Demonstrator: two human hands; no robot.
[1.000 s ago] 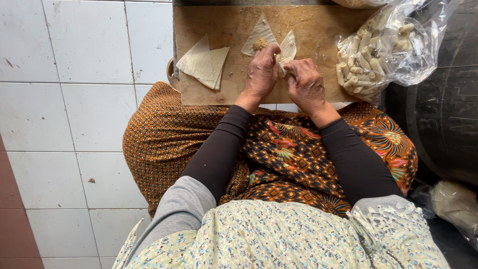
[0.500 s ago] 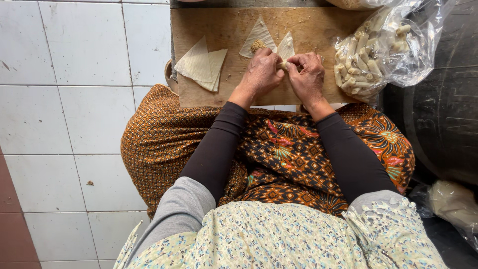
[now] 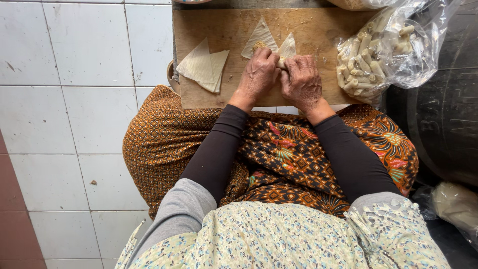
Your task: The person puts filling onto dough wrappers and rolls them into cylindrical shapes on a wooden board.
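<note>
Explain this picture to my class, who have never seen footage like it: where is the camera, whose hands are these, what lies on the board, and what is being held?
The camera sits on the person's head and looks straight down, so you see their own lap, dark sleeves and two bare hands. No machine is involved. The left hand and right hand meet over a wooden board resting by the knees, pinching a thin pastry wrapper between them. A second triangular wrapper with filling lies just behind the left hand. To the left on the board lies a small stack of wrappers. At the right, a clear plastic bag holds many finished pale rolls. The floor is white tile.
</note>
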